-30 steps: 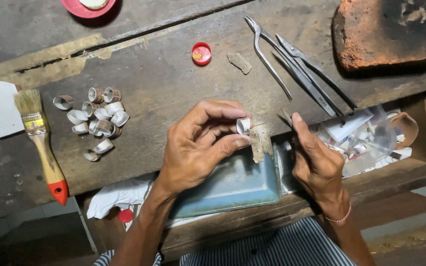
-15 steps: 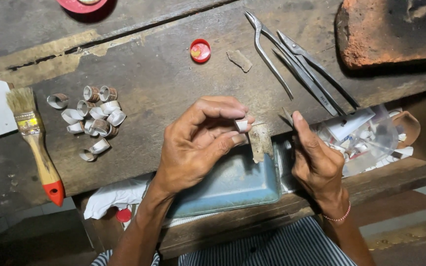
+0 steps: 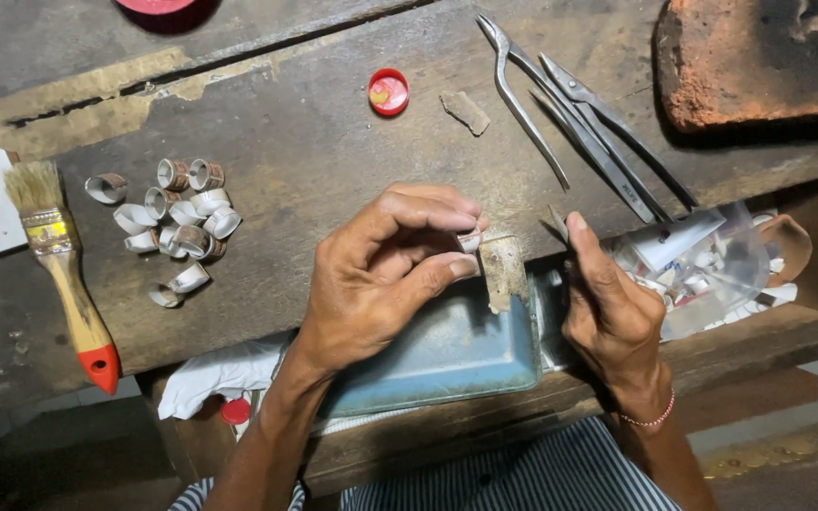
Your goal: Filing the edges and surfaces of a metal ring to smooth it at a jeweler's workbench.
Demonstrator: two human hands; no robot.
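The left hand (image 3: 381,274) fingers pinched a small metal ring (image 3: 469,238); the right hand (image 3: 608,303) fingers gripped a thin tool (image 3: 558,223), which could slip onto a fingertip.

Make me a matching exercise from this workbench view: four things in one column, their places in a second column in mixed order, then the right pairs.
Things:
1. paintbrush
2. red bottle cap
3. brick
4. pile of metal rings

Places:
A. top right corner of the bench
B. between the paintbrush and the left hand
C. far left, bristles up, red handle tip down
D. upper middle, left of the long pliers

Pairs: 1-C, 2-D, 3-A, 4-B
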